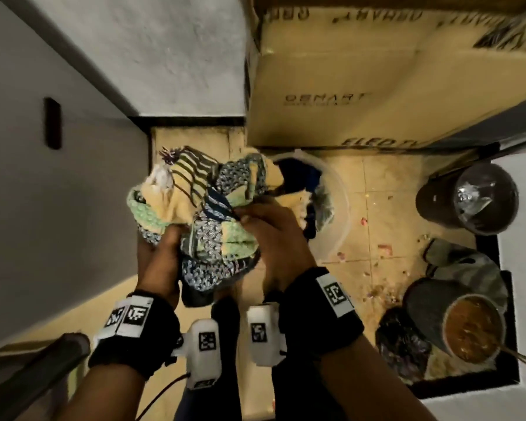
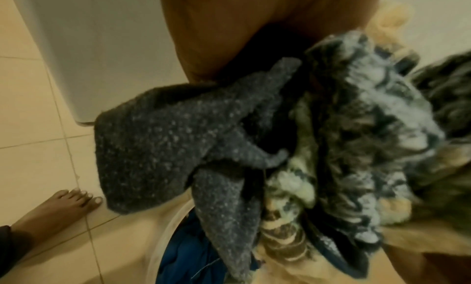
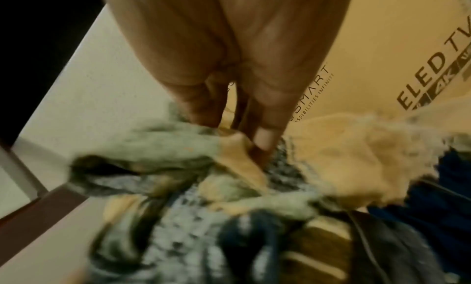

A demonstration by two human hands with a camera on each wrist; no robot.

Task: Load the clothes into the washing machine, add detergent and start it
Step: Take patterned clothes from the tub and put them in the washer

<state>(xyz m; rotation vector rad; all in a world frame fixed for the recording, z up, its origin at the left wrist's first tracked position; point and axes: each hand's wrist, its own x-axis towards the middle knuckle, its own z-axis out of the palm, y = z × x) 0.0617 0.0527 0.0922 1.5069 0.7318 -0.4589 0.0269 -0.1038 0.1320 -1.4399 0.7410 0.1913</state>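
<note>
A bunched bundle of patterned clothes, yellow, green and blue-white, hangs above the floor between my two hands. My left hand grips its lower left side from beneath. Across from it, my right hand pinches the right side, fingers dug into the cloth. In the left wrist view the bundle of clothes includes a grey speckled piece that droops down. The right wrist view shows my fingers pressed into yellow and green fabric. A clear plastic tub on the floor holds dark blue clothes.
A grey-white machine body fills the left. A large cardboard TV box stands behind the tub. At the right are a dark bin, a container of brown contents and scraps on the tiled floor. My bare foot stands nearby.
</note>
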